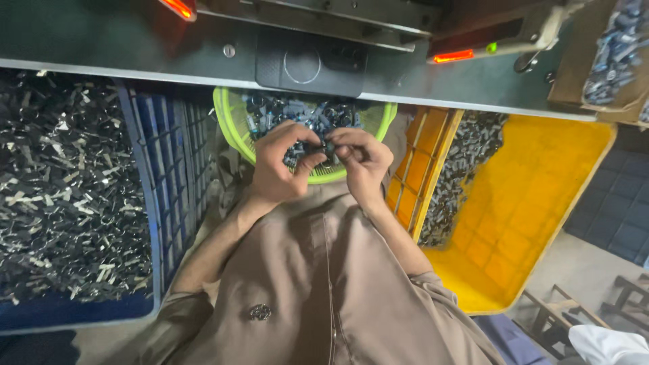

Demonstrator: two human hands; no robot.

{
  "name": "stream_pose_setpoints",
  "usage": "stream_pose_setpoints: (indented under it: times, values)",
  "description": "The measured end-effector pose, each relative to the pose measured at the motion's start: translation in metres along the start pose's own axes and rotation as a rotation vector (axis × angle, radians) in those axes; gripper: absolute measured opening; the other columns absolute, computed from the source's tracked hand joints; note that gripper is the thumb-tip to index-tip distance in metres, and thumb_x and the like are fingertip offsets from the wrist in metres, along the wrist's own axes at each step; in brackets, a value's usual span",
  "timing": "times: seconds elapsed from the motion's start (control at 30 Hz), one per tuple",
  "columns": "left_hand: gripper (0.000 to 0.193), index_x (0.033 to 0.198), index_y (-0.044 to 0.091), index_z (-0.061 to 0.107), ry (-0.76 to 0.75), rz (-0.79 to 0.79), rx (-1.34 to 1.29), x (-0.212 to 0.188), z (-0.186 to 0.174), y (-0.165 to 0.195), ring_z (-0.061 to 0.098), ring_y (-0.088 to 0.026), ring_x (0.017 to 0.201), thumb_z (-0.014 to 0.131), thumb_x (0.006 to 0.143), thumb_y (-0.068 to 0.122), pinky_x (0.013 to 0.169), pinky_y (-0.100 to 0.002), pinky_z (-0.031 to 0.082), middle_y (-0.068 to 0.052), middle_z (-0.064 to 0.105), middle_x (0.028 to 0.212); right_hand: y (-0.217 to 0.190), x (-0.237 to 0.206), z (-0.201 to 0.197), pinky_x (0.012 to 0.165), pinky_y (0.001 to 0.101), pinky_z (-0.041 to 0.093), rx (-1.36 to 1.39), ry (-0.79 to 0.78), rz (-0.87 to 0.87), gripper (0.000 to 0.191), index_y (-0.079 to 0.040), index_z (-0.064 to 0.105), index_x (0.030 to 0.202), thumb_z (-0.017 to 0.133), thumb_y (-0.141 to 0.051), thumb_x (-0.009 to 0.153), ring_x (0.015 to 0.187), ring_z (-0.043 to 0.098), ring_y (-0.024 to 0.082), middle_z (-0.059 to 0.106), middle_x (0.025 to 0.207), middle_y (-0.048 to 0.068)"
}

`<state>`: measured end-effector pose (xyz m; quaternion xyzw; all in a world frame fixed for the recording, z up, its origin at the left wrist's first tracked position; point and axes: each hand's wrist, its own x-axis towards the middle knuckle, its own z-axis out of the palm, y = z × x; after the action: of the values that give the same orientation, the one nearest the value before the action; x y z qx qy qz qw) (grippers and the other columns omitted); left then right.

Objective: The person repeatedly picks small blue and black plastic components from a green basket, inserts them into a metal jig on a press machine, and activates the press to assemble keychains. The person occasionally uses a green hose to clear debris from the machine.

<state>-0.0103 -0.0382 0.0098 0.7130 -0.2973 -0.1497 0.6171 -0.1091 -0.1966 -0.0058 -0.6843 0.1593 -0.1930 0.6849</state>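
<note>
A small dark metal part (327, 147) is being pinched between both hands just above the near rim of the green basket (230, 122). The left hand (280, 165) and the right hand (362, 162) are each clenched on it with thumb and forefinger. It is judged that a fitting is being done; the part is best being kept over the basket, so that anything dropped is being caught among the like parts (291, 111) inside it.

Both hands (323, 159) pinching a small dark part (329, 147), perhaps metal, over green basket (230, 125)
</note>
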Motion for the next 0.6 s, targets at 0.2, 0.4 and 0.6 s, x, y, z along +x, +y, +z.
stream_pose_setpoints:
  times: [0.2, 0.4, 0.6]
  values:
    - [0.029, 0.098, 0.000, 0.064, 0.118, 0.488, 0.244, 0.013, -0.007, 0.009, 0.060, -0.033, 0.092, 0.064, 0.070, -0.006, 0.084, -0.048, 0.054, -0.011, 0.059, 0.096, 0.016, -0.009, 0.002, 0.091, 0.0306, 0.057, 0.385, -0.048, 0.148, 0.029, -0.003, 0.050, 0.116, 0.073, -0.003, 0.098, 0.102, 0.069, 0.019, 0.072, 0.115, 0.017]
    - [0.026, 0.099, 0.002, 0.066, 0.136, 0.643, 0.443, 0.006, -0.019, 0.027, 0.060, -0.028, 0.092, 0.082, 0.079, 0.007, 0.084, -0.045, 0.056, -0.008, 0.056, 0.094, 0.038, -0.004, 0.007, 0.080, 0.0312, 0.055, 0.875, -0.056, 0.440, 0.030, -0.007, 0.051, 0.114, 0.077, 0.000, 0.100, 0.091, 0.066, 0.021, 0.069, 0.103, 0.018]
    - [0.015, 0.098, 0.006, 0.068, 0.336, 0.233, 0.418, -0.008, -0.035, 0.043, 0.062, -0.027, 0.092, 0.077, 0.087, 0.001, 0.080, -0.040, 0.053, -0.007, 0.071, 0.101, 0.028, 0.021, 0.014, 0.070, 0.0317, 0.057, 0.719, -0.036, 0.395, 0.030, -0.008, 0.051, 0.114, 0.073, 0.001, 0.095, 0.079, 0.067, 0.022, 0.070, 0.100, 0.020]
